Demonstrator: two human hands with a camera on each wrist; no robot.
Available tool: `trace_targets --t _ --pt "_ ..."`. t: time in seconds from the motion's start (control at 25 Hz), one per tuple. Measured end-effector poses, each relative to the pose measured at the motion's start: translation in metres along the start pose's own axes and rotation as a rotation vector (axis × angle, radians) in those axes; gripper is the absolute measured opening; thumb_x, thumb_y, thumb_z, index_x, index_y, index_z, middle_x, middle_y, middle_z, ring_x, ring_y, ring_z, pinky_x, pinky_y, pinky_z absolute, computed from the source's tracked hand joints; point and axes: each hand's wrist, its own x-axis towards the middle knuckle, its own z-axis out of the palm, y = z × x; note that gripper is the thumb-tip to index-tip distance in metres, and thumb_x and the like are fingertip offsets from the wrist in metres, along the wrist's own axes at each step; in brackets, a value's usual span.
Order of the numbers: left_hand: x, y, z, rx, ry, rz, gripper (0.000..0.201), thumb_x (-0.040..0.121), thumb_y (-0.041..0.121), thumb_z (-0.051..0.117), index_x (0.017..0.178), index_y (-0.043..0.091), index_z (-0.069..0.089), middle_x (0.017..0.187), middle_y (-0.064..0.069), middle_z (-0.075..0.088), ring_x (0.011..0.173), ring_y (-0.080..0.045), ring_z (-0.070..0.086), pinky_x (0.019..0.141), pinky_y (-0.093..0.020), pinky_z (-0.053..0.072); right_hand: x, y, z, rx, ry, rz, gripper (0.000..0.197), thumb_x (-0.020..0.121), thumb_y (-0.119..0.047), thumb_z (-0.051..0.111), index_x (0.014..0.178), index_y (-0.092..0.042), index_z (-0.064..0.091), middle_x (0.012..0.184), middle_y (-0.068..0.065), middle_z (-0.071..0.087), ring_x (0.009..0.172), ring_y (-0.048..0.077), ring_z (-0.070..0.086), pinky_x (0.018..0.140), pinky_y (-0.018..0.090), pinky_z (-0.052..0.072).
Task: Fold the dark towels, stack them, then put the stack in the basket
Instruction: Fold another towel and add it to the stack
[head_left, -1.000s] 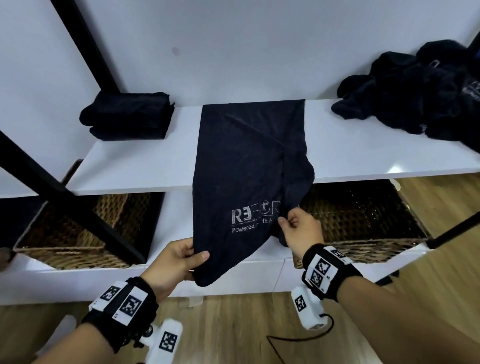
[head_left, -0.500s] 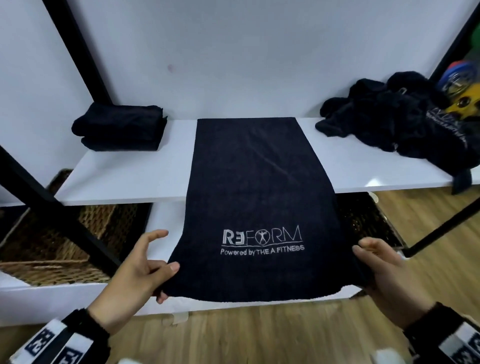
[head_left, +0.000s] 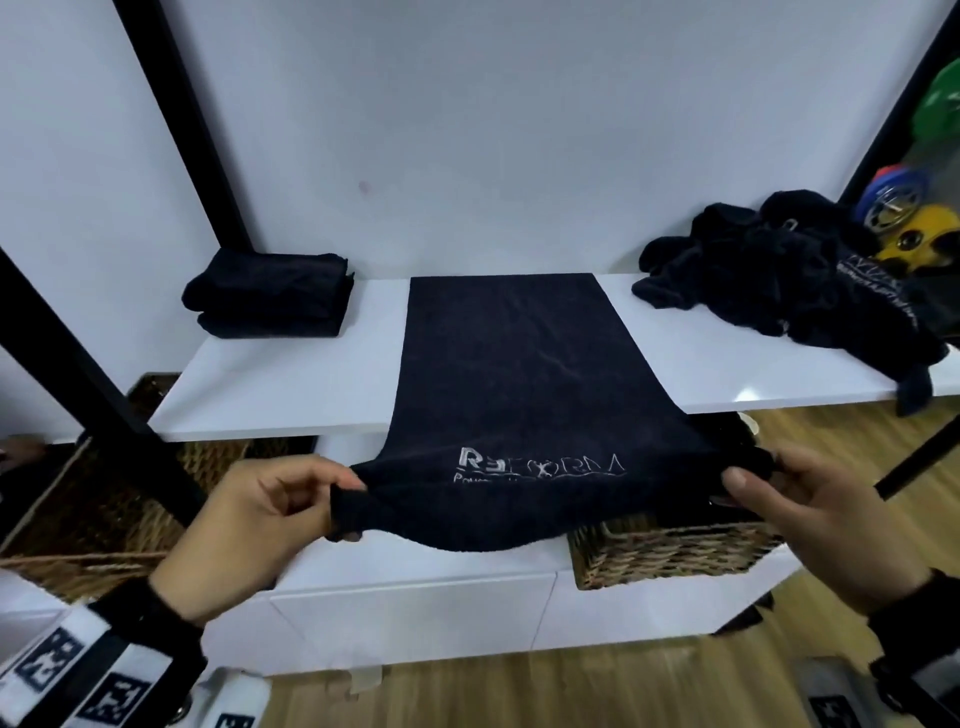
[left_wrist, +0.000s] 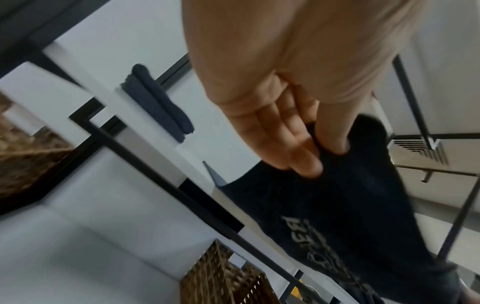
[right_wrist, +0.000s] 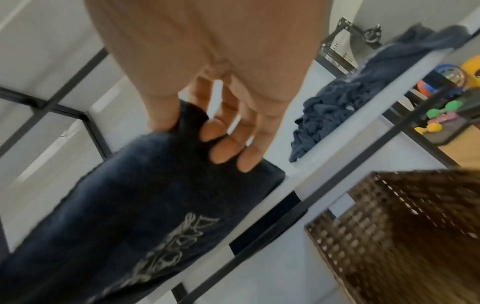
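A dark towel (head_left: 509, 364) with white lettering lies lengthwise across the white shelf (head_left: 270, 395), its near end lifted off the front edge. My left hand (head_left: 332, 493) pinches the near left corner; in the left wrist view the left hand (left_wrist: 324, 156) shows the thumb over the cloth (left_wrist: 337, 216). My right hand (head_left: 748, 483) pinches the near right corner; the right wrist view shows the right hand (right_wrist: 187, 131) with thumb and fingers clamped on the towel (right_wrist: 155, 205). A folded stack of dark towels (head_left: 270, 296) sits at the shelf's back left. Crumpled dark towels (head_left: 779, 291) are heaped at the right.
Wicker baskets stand under the shelf, one at the left (head_left: 104, 499) and one at the right (head_left: 670, 551). Black frame bars (head_left: 88, 374) cross on the left. Colourful gear (head_left: 904, 218) sits beyond the right post. Wooden floor lies below.
The towel went from bunched and hanging to spread flat. Both hands moved apart to the near corners and now lift that hem up to shelf height.
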Motion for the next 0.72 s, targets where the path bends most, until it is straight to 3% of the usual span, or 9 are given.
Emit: trace_targets --t 0.04,0.08,0.2,0.28,0.4,0.48,0.56,0.6,0.72 --pt "0.003 0.000 -0.005 0.081 0.009 0.068 0.005 0.081 0.022 0.073 0.079 0.018 0.076 0.071 -0.008 0.068 0.066 -0.021 0.065 0.063 -0.024 0.051 0.003 -0.002 -0.001 -0.085 0.006 -0.056 0.027 0.085 -0.037 0.067 0.064 -0.022 0.061 0.068 -0.008 0.063 0.065 0.012 0.060 0.058 0.022 0.047" --pt "0.004 0.000 -0.011 0.161 0.007 0.132 0.017 0.077 0.037 0.072 0.078 0.020 0.076 0.074 -0.002 0.064 0.068 -0.020 0.062 0.064 -0.025 0.048 0.005 -0.006 -0.004 -0.123 0.001 -0.095 0.030 0.086 -0.042 0.062 0.062 -0.025 0.060 0.073 -0.012 0.063 0.070 0.007 0.060 0.062 0.016 0.045" --pt "-0.001 0.004 -0.018 0.270 -0.082 0.233 0.030 0.079 0.050 0.068 0.073 0.022 0.074 0.089 0.003 0.066 0.089 -0.015 0.064 0.079 -0.024 0.047 0.004 -0.016 -0.012 -0.106 -0.071 -0.148 0.015 0.089 -0.027 0.061 0.081 -0.024 0.074 0.093 -0.012 0.071 0.089 0.004 0.065 0.075 0.012 0.049" --pt "-0.006 0.005 -0.020 0.253 -0.182 0.277 0.025 0.084 0.043 0.068 0.069 0.022 0.071 0.086 0.001 0.071 0.093 -0.020 0.067 0.084 -0.032 0.048 0.000 -0.020 -0.019 -0.145 -0.107 -0.156 0.023 0.082 -0.013 0.061 0.089 -0.029 0.075 0.085 -0.008 0.074 0.078 0.008 0.069 0.066 0.016 0.053" --pt "-0.005 0.012 -0.025 0.138 -0.293 0.279 0.019 0.085 0.037 0.069 0.073 0.023 0.072 0.073 -0.002 0.072 0.071 -0.021 0.069 0.077 -0.033 0.052 0.000 -0.029 -0.025 -0.154 -0.123 -0.134 0.039 0.079 0.000 0.061 0.086 -0.035 0.075 0.075 -0.004 0.075 0.068 0.014 0.071 0.056 0.021 0.056" --pt "0.005 0.020 -0.026 0.041 -0.168 0.230 0.014 0.082 0.036 0.071 0.082 0.023 0.075 0.070 -0.008 0.071 0.064 -0.020 0.067 0.067 -0.021 0.053 0.009 -0.035 -0.025 -0.099 -0.110 -0.117 0.033 0.083 -0.004 0.065 0.085 -0.035 0.076 0.074 -0.001 0.075 0.068 0.016 0.072 0.057 0.023 0.057" --pt "0.024 0.024 -0.024 -0.058 -0.029 0.169 0.009 0.077 0.018 0.068 0.083 0.019 0.075 0.069 -0.018 0.067 0.061 -0.018 0.063 0.062 -0.016 0.050 0.026 -0.041 -0.021 -0.054 -0.085 -0.082 0.010 0.082 -0.036 0.073 0.090 -0.028 0.075 0.078 0.006 0.075 0.073 0.021 0.072 0.064 0.029 0.059" --pt "0.037 0.025 -0.024 -0.096 0.015 0.146 0.011 0.076 0.012 0.066 0.083 0.016 0.074 0.067 -0.019 0.067 0.059 -0.016 0.061 0.060 -0.016 0.050 0.039 -0.041 -0.019 -0.044 -0.067 -0.056 0.026 0.077 -0.046 0.073 0.090 -0.023 0.074 0.079 0.013 0.073 0.074 0.026 0.071 0.066 0.034 0.059" --pt "0.091 0.029 -0.029 -0.122 0.128 0.077 0.007 0.084 0.009 0.061 0.081 0.007 0.068 0.061 -0.012 0.064 0.053 -0.016 0.058 0.053 -0.023 0.053 0.095 -0.040 -0.010 0.112 -0.027 0.072 0.028 0.070 -0.042 0.071 0.084 -0.018 0.072 0.071 0.014 0.068 0.066 0.021 0.066 0.053 0.030 0.056"
